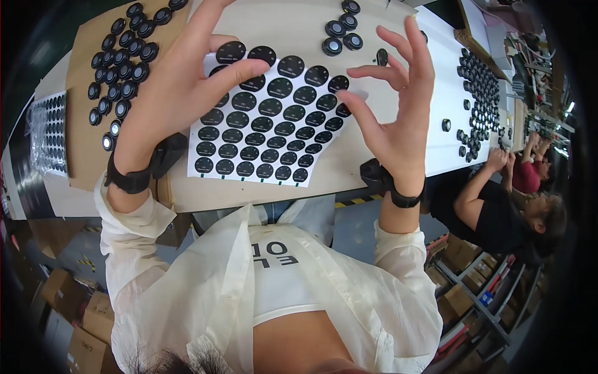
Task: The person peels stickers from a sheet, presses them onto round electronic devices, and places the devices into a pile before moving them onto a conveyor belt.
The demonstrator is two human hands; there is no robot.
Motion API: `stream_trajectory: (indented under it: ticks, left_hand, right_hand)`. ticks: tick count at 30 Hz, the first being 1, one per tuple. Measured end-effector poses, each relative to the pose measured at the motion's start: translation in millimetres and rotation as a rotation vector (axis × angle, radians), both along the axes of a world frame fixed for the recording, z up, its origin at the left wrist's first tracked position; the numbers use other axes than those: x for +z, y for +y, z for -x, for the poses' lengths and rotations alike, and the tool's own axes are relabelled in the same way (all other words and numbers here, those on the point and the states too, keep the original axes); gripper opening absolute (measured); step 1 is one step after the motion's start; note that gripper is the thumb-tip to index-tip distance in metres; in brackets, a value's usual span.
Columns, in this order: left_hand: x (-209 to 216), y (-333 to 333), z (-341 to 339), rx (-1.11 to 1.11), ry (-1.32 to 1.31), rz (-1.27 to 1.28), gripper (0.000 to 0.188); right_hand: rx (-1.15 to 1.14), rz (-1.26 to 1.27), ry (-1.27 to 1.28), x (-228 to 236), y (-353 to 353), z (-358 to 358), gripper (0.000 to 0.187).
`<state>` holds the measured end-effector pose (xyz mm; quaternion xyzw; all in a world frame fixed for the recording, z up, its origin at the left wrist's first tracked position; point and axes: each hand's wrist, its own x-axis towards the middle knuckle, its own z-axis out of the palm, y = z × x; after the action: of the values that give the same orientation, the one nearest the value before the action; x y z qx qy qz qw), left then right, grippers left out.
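Plastic-wrapped labels (57,134), sheet (257,133) in grip (168,87).

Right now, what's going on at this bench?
A person's left hand holds a white sheet of round black stickers, thumb on top near its upper left. The right hand is at the sheet's right edge, its fingers spread; a small dark oval shows beside them, too slanted to identify. Round black parts lie on a tan board at left, with a few more beyond the sheet.
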<state>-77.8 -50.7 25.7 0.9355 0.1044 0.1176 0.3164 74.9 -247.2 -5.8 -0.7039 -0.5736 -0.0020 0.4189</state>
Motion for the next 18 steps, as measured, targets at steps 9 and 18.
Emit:
stream_trajectory:
  ticks: [9,18]
  left_hand:
    - [-12,6,2,0.177,0.025,0.476,0.073]
    - [10,-13,2,0.12,0.085,0.473,0.073]
  right_hand:
    - [0.192,0.014,0.028,5,-13,17,0.092]
    - [-0.127,-0.032,0.401,20,28,40,0.063]
